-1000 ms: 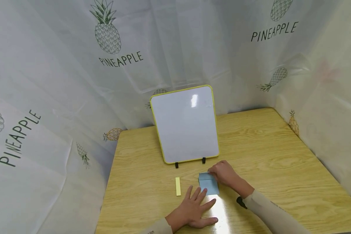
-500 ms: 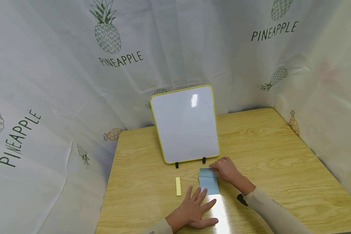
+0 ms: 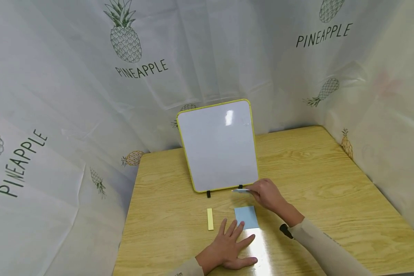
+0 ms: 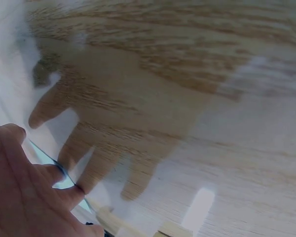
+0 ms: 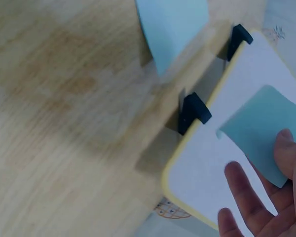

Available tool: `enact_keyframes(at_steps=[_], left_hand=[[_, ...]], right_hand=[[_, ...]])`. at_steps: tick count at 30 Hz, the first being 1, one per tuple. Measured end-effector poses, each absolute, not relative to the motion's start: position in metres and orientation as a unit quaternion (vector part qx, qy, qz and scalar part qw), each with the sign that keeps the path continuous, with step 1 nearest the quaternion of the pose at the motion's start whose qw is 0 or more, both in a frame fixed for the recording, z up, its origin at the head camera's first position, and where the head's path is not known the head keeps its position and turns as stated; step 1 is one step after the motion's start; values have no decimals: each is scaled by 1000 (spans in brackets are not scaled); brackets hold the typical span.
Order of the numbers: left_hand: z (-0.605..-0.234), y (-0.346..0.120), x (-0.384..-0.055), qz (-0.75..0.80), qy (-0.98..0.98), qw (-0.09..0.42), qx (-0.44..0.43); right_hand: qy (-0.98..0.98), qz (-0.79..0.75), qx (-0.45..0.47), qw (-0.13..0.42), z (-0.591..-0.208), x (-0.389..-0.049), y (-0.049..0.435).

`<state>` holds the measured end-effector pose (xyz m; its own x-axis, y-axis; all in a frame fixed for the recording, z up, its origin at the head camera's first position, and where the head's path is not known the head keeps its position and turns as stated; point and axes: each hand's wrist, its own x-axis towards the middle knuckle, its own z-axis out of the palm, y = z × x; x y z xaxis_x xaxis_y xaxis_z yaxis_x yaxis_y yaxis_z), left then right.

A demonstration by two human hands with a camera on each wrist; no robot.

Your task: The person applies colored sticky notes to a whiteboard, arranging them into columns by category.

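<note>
- Just before the yellow-framed whiteboard (image 3: pixel 219 147), a single pale blue sticky note (image 3: pixel 240 190) was pinched by the right hand (image 3: pixel 267 193).
- The square blue sticky-note pad (image 3: pixel 246 217) was pressed flat by the spread left hand (image 3: pixel 227 247).

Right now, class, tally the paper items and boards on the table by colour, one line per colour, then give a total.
Blue: 2, the blue pad lying on the table and the blue note pinched in the right hand.
Yellow: 1, the yellow strip.
White with yellow rim: 1, the whiteboard.
Total: 4.
</note>
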<state>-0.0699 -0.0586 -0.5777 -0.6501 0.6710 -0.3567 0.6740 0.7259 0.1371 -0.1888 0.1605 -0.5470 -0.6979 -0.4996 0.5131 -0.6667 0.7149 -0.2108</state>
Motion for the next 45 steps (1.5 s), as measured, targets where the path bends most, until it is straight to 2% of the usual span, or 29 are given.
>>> enact_keyframes(at_steps=[8, 20, 28, 34, 39, 45], left_hand=[[-576, -60, -71, -1, 910, 187, 370], [-582, -63, -73, -8, 910, 193, 367], [-580, -62, -72, 3, 909, 196, 367], [-582, -62, -72, 1, 910, 195, 367], [-582, -61, -71, -9, 910, 171, 377], [-586, -61, -72, -23, 911, 129, 391]], right_hand=[[-869, 230, 338, 277, -536, -189, 152], [-829, 322, 338, 308, -527, -187, 141], [-795, 468, 292, 252, -526, -185, 129], [-802, 541, 165, 193, -517, -179, 118], [-801, 579, 61, 140, -505, -176, 111], [-785, 607, 32, 118, -494, -178, 102]])
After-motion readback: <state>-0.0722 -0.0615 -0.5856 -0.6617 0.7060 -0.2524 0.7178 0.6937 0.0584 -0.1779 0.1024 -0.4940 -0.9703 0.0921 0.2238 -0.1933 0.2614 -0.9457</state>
